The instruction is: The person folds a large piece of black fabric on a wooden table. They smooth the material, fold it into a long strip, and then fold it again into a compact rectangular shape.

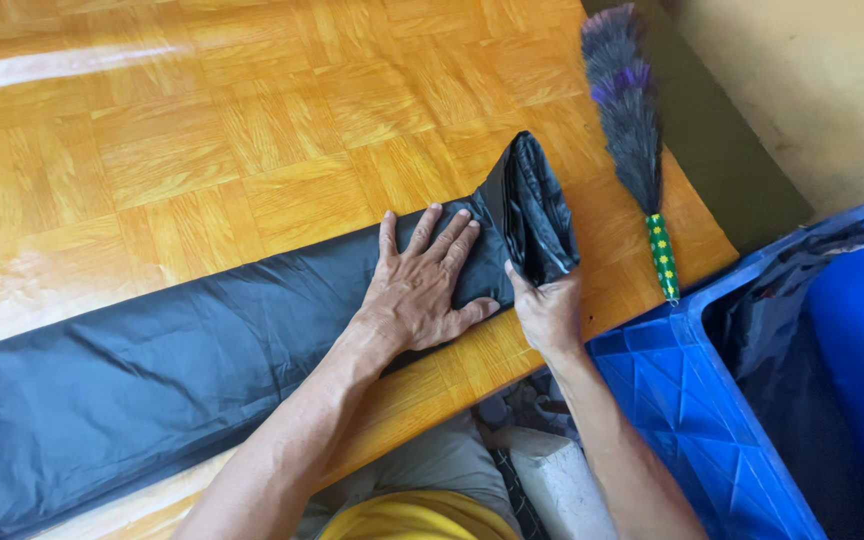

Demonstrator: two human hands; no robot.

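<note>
1. A long dark grey fabric strip (172, 370) lies flat on the wooden parquet table (202, 130), running from the frame's 8 o'clock edge up toward the centre.
2. The left hand (422, 290) lies palm down on the strip just at 4 o'clock of centre, fingers spread and released, pressing the cloth flat; nothing is gripped.
3. The right hand (550, 310) sits just at 3 o'clock of the left hand, at the table's near edge. Its thumb and fingers pinch the folded end (537, 215) of the strip, which is lifted and turned back over toward 12 o'clock in stacked pleats.
4. A feather duster (632, 130) with dark purple-tinged plumes and a green patterned handle lies on the table at 2 o'clock of the hands, apart from the cloth.
5. A blue plastic crate (692, 400) stands at 4 o'clock, beside the table, with dark fabric (802, 270) draped inside it.
</note>
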